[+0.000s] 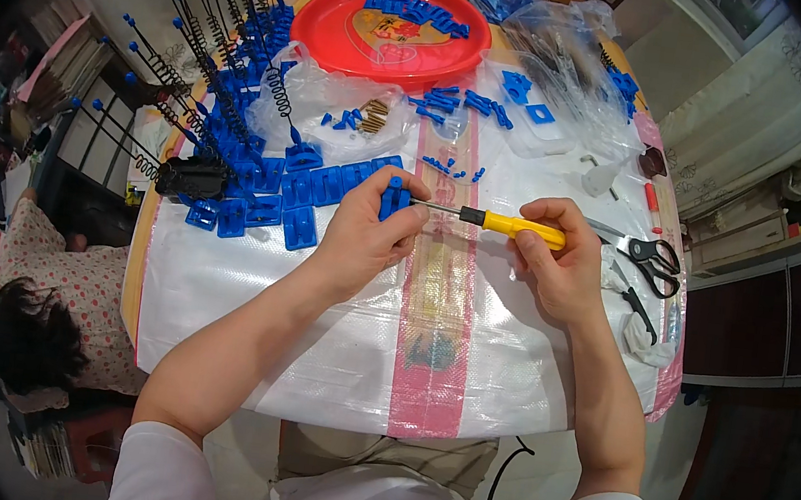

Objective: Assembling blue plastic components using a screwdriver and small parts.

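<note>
Between the fingers of my left hand (pixel 376 223) is a small blue plastic part (pixel 393 200), partly hidden by the fingers. My right hand (pixel 560 253) grips the yellow handle of a screwdriver (pixel 521 228), its shaft pointing left. The screwdriver's tip meets the blue part near my left thumb; the exact contact is hidden. Just left of my left hand lie several blue tray-like plastic pieces (pixel 298 227) in rows. Beyond my hands are tiny blue pieces (pixel 452 168) and longer blue pieces (pixel 434 103).
At the back stands a red basin (pixel 316 5) with blue parts. Brass-coloured pins (pixel 374 117) lie on a plastic bag. Blue bases with black springs (pixel 229 107) crowd the left. Scissors (pixel 654 259) and a red marker-like stick (pixel 652 206) lie right. A person (pixel 71 277) is at the left.
</note>
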Motion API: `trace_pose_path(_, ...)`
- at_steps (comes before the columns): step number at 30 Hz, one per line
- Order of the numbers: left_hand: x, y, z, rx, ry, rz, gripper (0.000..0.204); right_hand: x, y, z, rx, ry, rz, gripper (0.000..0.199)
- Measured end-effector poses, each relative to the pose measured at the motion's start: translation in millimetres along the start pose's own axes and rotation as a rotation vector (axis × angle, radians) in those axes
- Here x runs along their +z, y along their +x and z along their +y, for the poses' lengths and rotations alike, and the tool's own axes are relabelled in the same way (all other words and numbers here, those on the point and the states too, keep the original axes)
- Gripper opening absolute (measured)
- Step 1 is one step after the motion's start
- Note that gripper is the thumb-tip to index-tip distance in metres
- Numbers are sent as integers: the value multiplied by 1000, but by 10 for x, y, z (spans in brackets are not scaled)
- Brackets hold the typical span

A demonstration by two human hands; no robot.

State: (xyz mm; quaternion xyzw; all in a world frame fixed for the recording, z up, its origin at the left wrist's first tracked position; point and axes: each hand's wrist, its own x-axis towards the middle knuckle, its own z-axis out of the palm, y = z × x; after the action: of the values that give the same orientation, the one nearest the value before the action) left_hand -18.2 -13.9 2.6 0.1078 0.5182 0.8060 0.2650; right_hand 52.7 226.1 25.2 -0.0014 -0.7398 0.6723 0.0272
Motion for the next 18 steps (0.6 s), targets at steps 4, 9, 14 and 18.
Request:
trace_pose_path(4,-12,5,1,-8,-13,-8,17,-31,11,-14,-77,-179,-14,22)
trace_pose_path(9,27,-1,9,-3,-16,7,16,-22,30,30,-101,-165,-1,23)
trace_pose_path(14,5,-2,22,-5,-16,6,16,2,48,63,-119,-109,42,24)
trace_pose_path(18,20,-5,24,-3,-25,12,16,-15,34,56,-89,-86,45,21)
